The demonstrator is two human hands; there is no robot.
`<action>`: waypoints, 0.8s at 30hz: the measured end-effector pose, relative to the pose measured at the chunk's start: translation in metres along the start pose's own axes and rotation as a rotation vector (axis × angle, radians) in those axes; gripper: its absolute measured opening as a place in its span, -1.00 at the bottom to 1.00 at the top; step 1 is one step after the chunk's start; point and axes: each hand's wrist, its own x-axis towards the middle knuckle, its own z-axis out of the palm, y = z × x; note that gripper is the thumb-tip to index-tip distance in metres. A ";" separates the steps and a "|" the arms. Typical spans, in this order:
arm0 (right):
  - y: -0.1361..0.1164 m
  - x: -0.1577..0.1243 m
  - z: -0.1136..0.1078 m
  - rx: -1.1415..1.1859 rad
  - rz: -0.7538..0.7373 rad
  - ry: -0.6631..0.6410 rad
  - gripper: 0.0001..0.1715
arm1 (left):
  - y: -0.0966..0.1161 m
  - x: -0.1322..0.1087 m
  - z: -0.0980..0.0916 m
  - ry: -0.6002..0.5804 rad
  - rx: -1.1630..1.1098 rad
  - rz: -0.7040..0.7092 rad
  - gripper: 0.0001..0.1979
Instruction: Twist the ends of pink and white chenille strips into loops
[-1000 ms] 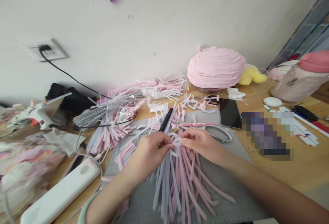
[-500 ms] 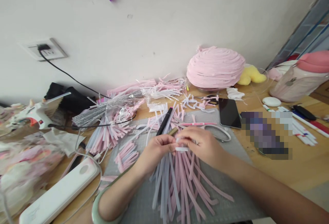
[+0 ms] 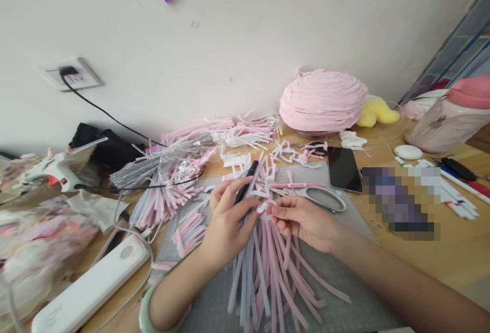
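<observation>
A short white pipe cleaner [image 3: 266, 207] is bent into small loops between my two hands. My left hand [image 3: 228, 219] pinches its left side with thumb and forefinger, the other fingers lifted and curled. At the right side, my right hand [image 3: 306, 222] grips it between thumb and fingers. Under my hands, long pink pipe cleaners [image 3: 285, 282] and blue-grey pipe cleaners [image 3: 244, 272] fan out over a grey cutting mat [image 3: 344, 277]. A black marker [image 3: 248, 176] lies just behind my left fingers. Beyond my right hand are grey-handled scissors [image 3: 332, 200] and a pink pen [image 3: 293, 185].
Bundled pipe cleaners [image 3: 156, 195] and a hot glue gun [image 3: 61, 170] lie left, near a white power bank [image 3: 92, 284]. A pink wrapped dome [image 3: 323, 101] stands behind. A black phone [image 3: 344, 170], markers [image 3: 459, 195] and a pink-lidded jug [image 3: 446, 124] are right.
My left hand has turned, its fingers rising and spreading from their closed pinch. My right hand has rotated, showing its curled fingers. The white pipe cleaner between them has shifted slightly up and left.
</observation>
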 end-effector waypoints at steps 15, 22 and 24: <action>0.003 0.002 0.005 -0.061 -0.146 0.079 -0.72 | 0.010 0.008 0.003 -0.310 -1.098 -0.691 -0.82; 0.002 0.000 0.008 -0.093 -0.158 0.149 -0.70 | 0.006 0.005 0.003 -0.271 -0.643 -0.411 -0.86; 0.001 0.000 0.008 -0.096 -0.146 0.155 -0.70 | 0.005 0.005 0.002 -0.270 -0.516 -0.298 -0.86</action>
